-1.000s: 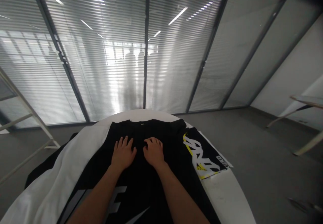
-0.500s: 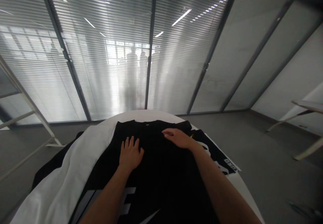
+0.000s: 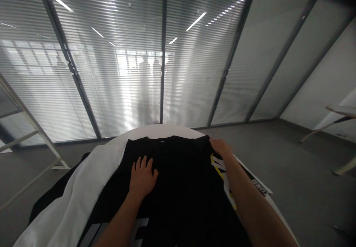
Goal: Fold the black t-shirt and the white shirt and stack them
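left hand (image 3: 142, 178): lies flat, palm down, fingers spread, on the black shirt (image 3: 178, 187); it presses the cloth and grips nothing.
right hand (image 3: 221, 147): at the far right corner of the shirt, by the shoulder; fingers rest on the cloth edge. i cannot tell whether they pinch the cloth or only touch it.
shirt: spread flat on the table (image 3: 164, 130), collar at the far side, hem toward the near edge; a pale print (image 3: 139, 226) shows near the bottom of the view, partly behind the left forearm.
white cloth (image 3: 83, 187): lies under the shirt on its left, running from far to near.
printed piece (image 3: 222, 169): black with white and yellow marks, just right of the shirt, partly hidden under the right forearm.
dark cloth (image 3: 55, 195): hangs off the left side of the table, beyond the white cloth.
table: round, white, its far rim bare past the collar.
backdrop: glass wall with blinds (image 3: 125, 54) beyond the table; grey floor (image 3: 292, 165) to the right.
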{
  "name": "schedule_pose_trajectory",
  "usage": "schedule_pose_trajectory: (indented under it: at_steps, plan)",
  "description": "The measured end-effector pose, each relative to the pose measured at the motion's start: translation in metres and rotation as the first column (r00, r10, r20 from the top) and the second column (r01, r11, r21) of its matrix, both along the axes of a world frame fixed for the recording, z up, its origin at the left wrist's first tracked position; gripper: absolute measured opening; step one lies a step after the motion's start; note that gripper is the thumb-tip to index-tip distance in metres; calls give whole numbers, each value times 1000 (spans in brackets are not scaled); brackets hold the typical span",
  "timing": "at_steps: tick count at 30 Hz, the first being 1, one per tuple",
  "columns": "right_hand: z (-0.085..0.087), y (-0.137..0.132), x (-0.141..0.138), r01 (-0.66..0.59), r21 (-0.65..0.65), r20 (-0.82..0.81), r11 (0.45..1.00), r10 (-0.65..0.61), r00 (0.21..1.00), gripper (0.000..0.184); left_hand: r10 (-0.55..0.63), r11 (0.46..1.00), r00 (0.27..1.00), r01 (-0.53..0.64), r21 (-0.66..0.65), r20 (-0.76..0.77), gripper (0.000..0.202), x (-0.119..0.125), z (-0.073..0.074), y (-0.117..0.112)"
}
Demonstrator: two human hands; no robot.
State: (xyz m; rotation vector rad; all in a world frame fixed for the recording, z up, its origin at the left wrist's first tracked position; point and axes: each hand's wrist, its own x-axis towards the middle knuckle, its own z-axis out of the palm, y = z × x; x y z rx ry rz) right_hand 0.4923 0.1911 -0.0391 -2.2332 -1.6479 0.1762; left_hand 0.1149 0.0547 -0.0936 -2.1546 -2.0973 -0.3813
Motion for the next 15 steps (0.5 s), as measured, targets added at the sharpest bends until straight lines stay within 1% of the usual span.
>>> schedule_pose_trajectory:
  at_steps: [2,3,6,10,13,15]
  plan:
    - [-11,-4,-3,70,-70,14,995,-69,998,53,3,1000,1000,-3,10,-8,53,1,0,1]
    - [-14,-5,-4,83,-109,21,991,-81,996,53,4,1000,1000,-4,13,-14,53,1,0,1]
    - [-13,-4,-5,24,-189,22,982,-20,1000,48,8,1000,1000,-7,10,-28,53,2,1,2]
    - [-5,-3,-6,-41,-219,-10,975,40,999,43,14,1000,999,-14,-4,-39,52,3,2,3]
    - [-3,-4,-9,-84,-230,-24,970,80,996,47,10,1000,999,-11,-19,-41,52,3,2,3]
    - [-3,-5,-12,-110,-196,-26,975,107,994,51,12,1000,999,-13,-28,-37,52,4,3,3]
